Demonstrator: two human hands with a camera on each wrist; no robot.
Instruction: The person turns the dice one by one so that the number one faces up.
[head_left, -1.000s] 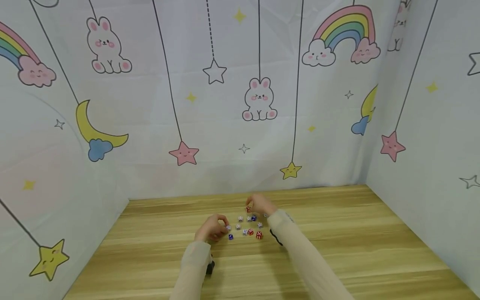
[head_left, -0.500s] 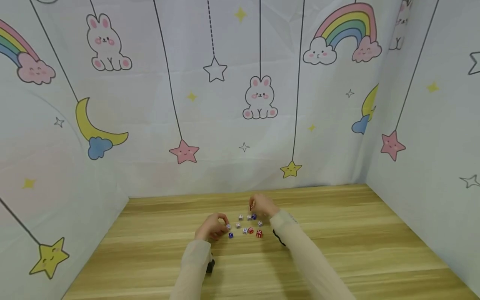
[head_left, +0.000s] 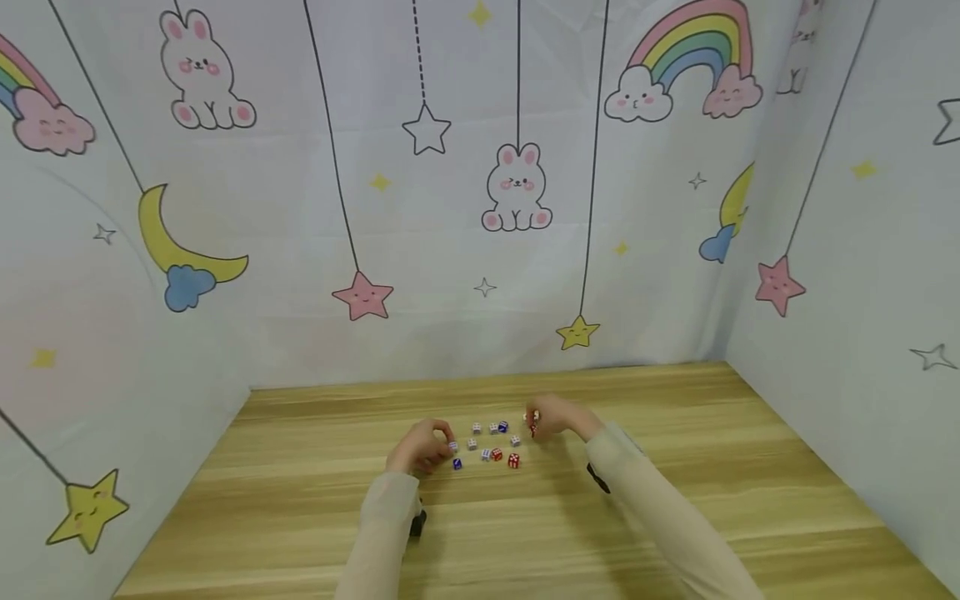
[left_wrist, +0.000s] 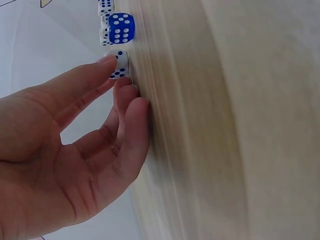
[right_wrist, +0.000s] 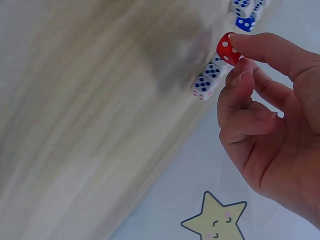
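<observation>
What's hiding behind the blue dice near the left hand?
In the left wrist view, a white die with dark dots peeks out behind the blue die. The rest is covered, so I can't see what else is there.

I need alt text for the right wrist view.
A right hand pinches a red die near white dice on a wooden table. Farther up are a blue die and more white dice; below, a cartoon star decorates the backdrop.
</observation>
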